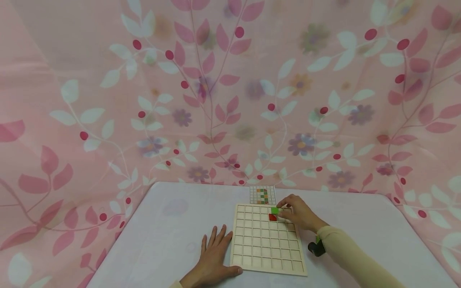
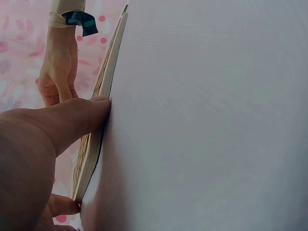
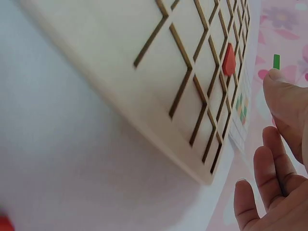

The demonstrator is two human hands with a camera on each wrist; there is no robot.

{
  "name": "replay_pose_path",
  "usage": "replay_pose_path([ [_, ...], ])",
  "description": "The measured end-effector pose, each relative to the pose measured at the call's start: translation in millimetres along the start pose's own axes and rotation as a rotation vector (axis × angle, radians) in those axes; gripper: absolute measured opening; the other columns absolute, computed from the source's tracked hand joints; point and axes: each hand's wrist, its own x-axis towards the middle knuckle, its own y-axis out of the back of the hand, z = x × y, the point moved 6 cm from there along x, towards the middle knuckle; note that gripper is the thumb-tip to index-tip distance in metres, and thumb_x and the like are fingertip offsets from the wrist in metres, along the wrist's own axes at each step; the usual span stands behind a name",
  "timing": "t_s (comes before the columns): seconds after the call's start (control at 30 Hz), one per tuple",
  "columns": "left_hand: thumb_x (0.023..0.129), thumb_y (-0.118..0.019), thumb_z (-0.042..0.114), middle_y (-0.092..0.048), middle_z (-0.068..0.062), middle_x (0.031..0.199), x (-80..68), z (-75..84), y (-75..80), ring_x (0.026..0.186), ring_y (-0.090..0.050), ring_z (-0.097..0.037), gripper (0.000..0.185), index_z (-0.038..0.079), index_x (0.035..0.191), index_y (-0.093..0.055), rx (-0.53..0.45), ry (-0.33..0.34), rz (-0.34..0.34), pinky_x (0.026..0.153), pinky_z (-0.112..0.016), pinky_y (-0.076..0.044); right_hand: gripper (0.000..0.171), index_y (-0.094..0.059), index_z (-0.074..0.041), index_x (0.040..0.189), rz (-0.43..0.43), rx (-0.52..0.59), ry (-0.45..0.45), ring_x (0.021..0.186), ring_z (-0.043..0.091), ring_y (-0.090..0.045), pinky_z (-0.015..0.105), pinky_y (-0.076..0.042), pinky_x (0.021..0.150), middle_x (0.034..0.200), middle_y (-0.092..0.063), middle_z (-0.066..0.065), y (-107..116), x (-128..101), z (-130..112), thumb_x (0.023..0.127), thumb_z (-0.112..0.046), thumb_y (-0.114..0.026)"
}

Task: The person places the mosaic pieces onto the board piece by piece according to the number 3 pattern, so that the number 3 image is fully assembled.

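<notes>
A pale wooden grid board [image 1: 266, 242] lies on the table, divided into square cells by raised strips. My left hand [image 1: 214, 256] rests with fingers spread at the board's left side, its thumb touching the near left corner. Over the far part of the board, my right hand [image 1: 300, 214] pinches a small green tile [image 1: 275, 210] between thumb and fingertip; the right wrist view has this green tile [image 3: 276, 61] edge-on at the thumb tip. Just nearer than it, a red tile [image 1: 272, 217] sits in a cell of the board.
A printed grid card [image 1: 253, 196] with a coloured pattern lies beyond the board's far edge. The white table [image 1: 162, 228] meets a floral pink curtain [image 1: 223, 100] behind and at the sides. A dark device [image 1: 317, 249] is strapped below my right wrist. Something red [image 3: 6, 225] shows at the right wrist view's lower corner.
</notes>
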Motion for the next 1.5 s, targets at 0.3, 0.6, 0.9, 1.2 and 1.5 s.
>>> replay_pose_path([
  [0.3,0.070,-0.071,0.073,-0.015,-0.015,0.165,0.7,2.9,-0.8,0.151,0.000,-0.044,0.109,0.012,0.153,-0.035,-0.008,0.003,-0.003,0.110,-0.074,0.003,0.015,-0.071,-0.011,0.100,-0.002,0.005,0.028,0.099,0.024,-0.052,0.041,-0.044,0.085,0.106,-0.060,0.007,-12.2,5.6,-5.2,0.086,-0.016,-0.076],
  [0.6,0.070,-0.071,0.072,-0.015,-0.013,0.165,1.1,1.5,-0.9,0.151,0.000,-0.042,0.109,0.013,0.153,-0.035,-0.004,0.016,-0.003,0.111,-0.073,0.003,0.017,-0.072,-0.012,0.098,-0.019,0.023,0.015,0.099,0.021,-0.053,0.039,-0.046,0.086,0.104,-0.062,0.005,-25.2,9.7,-2.6,0.084,-0.018,-0.079],
  [0.9,0.070,-0.070,0.075,-0.016,-0.013,0.165,0.8,0.8,-1.8,0.151,0.000,-0.042,0.109,0.013,0.153,-0.035,0.011,0.019,0.000,0.111,-0.073,0.003,0.021,-0.072,-0.011,0.102,-0.030,0.028,0.054,0.090,0.018,-0.051,0.031,-0.043,0.078,0.103,-0.063,0.004,-33.3,13.1,-2.9,0.085,-0.021,-0.078],
  [1.2,0.071,-0.072,0.071,-0.015,-0.014,0.165,-0.5,3.4,0.7,0.151,0.001,-0.042,0.108,0.012,0.153,-0.034,-0.007,-0.001,0.015,0.110,-0.073,0.004,0.020,-0.073,-0.014,0.100,0.015,-0.025,0.102,0.089,0.017,-0.057,0.031,-0.050,0.078,0.098,-0.066,0.000,-35.9,13.0,-2.2,0.083,-0.022,-0.080],
  [1.5,0.070,-0.072,0.071,-0.014,-0.013,0.165,0.1,2.2,0.3,0.151,0.001,-0.042,0.108,0.013,0.153,-0.034,-0.005,0.014,0.006,0.110,-0.073,0.004,0.021,-0.074,-0.017,0.100,0.006,-0.019,0.068,0.091,0.017,-0.058,0.034,-0.052,0.080,0.097,-0.065,-0.002,-38.4,14.0,-0.3,0.082,-0.025,-0.081],
])
